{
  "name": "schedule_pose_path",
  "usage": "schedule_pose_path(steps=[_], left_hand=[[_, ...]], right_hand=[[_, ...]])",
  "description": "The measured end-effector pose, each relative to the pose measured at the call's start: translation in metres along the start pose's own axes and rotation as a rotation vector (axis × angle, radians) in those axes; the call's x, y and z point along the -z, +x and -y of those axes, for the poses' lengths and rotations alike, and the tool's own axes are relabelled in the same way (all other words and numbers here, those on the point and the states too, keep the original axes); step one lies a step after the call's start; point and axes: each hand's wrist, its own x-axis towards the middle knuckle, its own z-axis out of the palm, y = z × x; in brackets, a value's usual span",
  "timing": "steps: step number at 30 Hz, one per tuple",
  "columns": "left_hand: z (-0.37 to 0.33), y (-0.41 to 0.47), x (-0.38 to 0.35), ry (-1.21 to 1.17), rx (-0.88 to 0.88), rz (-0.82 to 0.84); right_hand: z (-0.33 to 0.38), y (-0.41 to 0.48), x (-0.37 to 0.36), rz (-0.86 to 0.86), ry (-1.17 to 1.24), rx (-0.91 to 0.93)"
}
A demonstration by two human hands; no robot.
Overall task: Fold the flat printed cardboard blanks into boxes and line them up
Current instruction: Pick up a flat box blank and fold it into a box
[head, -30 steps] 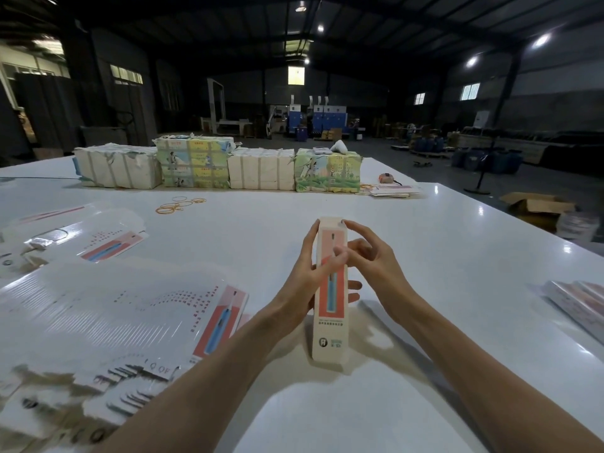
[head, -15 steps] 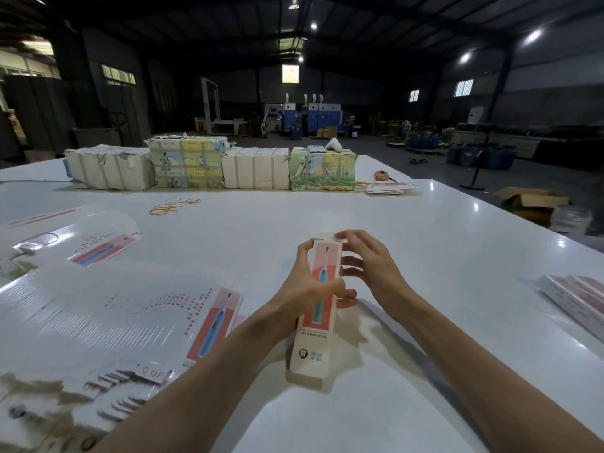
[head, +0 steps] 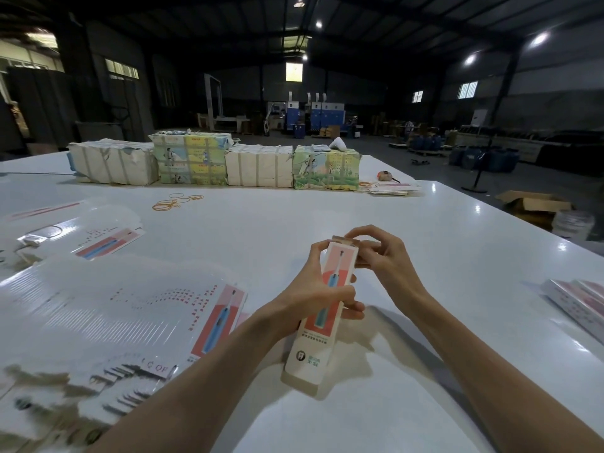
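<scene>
Tilting above the worktop [head: 425, 256], the box [head: 310, 358] sat clasped in your left grip [head: 313, 289]; your right grip [head: 385, 263] pinched its far end.

**white counter, stock round its edges**

the glossy white counter [head: 425, 243] fills the lower view. along its far edge four wrapped bundles stand close together in a row. from left to right they are the left white bundle [head: 112, 161], the left printed bundle [head: 191, 158], the right white bundle [head: 260, 165] and the right printed bundle [head: 327, 170]. just right of the row lies a small pile of flat cards [head: 390, 188], with a small orange object [head: 385, 175] at its far side. loose rubber bands [head: 176, 201] lie just near of the bundles. on the left are two fanned stacks of flat printed blanks, the far stack [head: 81, 237] and the near stack [head: 130, 308]. at the right edge folded boxes [head: 578, 299] lie side by side.
</scene>
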Motion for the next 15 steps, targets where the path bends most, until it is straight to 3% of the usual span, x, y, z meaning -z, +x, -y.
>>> schedule_pose_path(steps=[5, 15], left_hand=[[0.002, 0.000, 0.001, -0.002, -0.030, 0.042], [0.009, 0.002, 0.000, 0.056, -0.152, -0.005]], right_hand=[[0.006, 0.003, 0.002, 0.034, 0.310, -0.164], [0.011, 0.003, 0.010, 0.016, 0.505, -0.347]])
